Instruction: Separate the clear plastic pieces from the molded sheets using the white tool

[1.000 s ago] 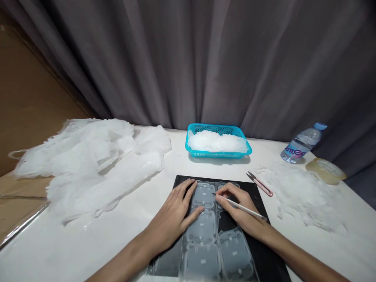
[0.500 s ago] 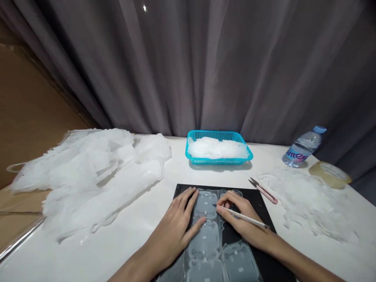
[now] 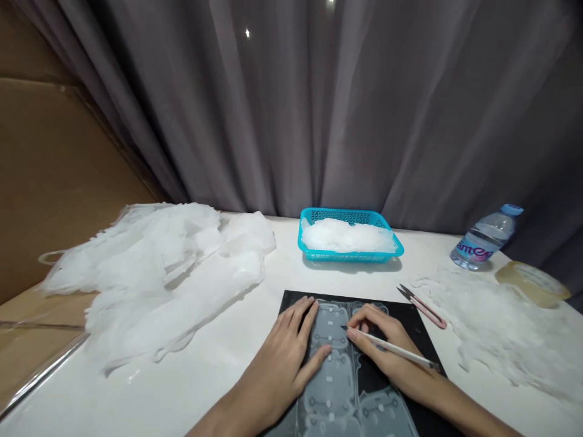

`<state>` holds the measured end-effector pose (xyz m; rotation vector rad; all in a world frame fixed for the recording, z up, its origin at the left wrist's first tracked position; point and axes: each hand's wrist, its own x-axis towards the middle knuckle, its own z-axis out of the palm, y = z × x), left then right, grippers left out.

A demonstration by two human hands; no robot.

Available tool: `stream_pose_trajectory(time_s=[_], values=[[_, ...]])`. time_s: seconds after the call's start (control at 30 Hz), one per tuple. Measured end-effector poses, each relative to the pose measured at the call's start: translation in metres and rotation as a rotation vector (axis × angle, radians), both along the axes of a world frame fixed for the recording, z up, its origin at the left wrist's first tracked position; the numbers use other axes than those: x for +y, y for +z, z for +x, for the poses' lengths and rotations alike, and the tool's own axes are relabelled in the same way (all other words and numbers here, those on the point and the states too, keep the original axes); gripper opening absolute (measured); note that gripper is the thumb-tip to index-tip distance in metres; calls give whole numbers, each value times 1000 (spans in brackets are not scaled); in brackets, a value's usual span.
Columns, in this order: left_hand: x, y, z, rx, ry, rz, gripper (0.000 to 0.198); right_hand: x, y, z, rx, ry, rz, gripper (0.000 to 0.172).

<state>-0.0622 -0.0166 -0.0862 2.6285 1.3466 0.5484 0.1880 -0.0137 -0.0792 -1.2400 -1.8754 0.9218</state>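
Observation:
A translucent plastic sheet (image 3: 330,379) with rounded panels, small slots and ragged edges lies on a black mat (image 3: 372,375). My left hand (image 3: 289,358) rests flat on the sheet's left side, fingers stretched and thumb out across it. My right hand (image 3: 385,346) grips a slim white-handled craft knife (image 3: 405,354) like a pen. Its dark pointed tip is at the right edge of the upper panel; whether it touches the plastic I cannot tell. The sheet's lower end runs out of view.
Piled translucent white sheets (image 3: 182,273) lie left. A blue basket (image 3: 355,257) holds white pieces (image 3: 348,235). Pink-handled thread snips (image 3: 426,308), plastic scraps (image 3: 496,328), a water bottle (image 3: 487,237) and a tape roll (image 3: 531,285) are right. Cardboard (image 3: 59,182) stands far left.
The whole view has shifted, so everything appears a little further right and lower. Against the sheet, both hands and the knife tip stay in nearly the same place.

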Motion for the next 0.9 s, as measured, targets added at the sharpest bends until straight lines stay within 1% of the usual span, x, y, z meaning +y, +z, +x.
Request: stream_pose_trajectory(time_s=[0.47, 0.77, 0.9], values=[[0, 2, 1, 14, 1, -8, 62, -1, 3, -2, 11, 19, -23, 16], [-1, 4, 1, 81, 12, 13, 63, 0, 0, -3, -15, 38, 19, 15], [0, 3, 0, 70, 15, 21, 63, -1, -1, -3, -19, 46, 38, 14]])
